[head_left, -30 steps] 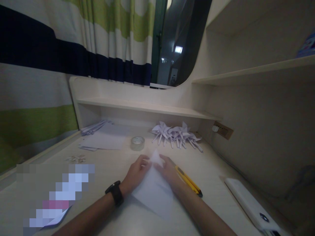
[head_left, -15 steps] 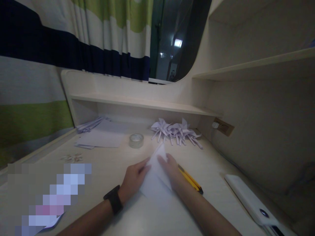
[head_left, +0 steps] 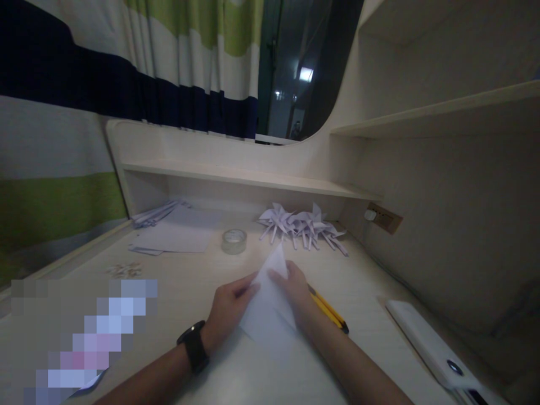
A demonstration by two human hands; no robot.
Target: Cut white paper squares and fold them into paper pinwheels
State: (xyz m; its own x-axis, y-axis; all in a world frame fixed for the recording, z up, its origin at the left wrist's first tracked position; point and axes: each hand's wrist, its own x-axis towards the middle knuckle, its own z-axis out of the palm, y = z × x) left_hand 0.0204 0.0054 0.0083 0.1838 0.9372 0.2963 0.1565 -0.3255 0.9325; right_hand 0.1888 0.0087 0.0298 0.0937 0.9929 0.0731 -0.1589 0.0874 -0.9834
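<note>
A white sheet of paper (head_left: 266, 315), folded to a point at its far end, is held between both hands over the desk. My left hand (head_left: 233, 304), with a dark watch on the wrist, pinches the paper's left edge, thumb on top. On the opposite edge my right hand (head_left: 294, 284) grips it, thumb lying on the upper face and fingers partly hidden behind. A yellow and black utility knife (head_left: 327, 309) lies on the desk just right of my right hand, partly covered by it. The paper's near end is blurred against the pale desk.
Several paper pinwheels (head_left: 301, 222) lie at the back beside a roll of clear tape (head_left: 234, 242). Paper sheets (head_left: 177, 233) are stacked at back left, with small pieces (head_left: 124, 270) nearer. A white device (head_left: 426, 337) stands at right; a shelf (head_left: 253, 179) overhangs the back.
The paper's tip has tilted slightly toward the right and looks sharper. Both hands keep their grip in almost the same place.
</note>
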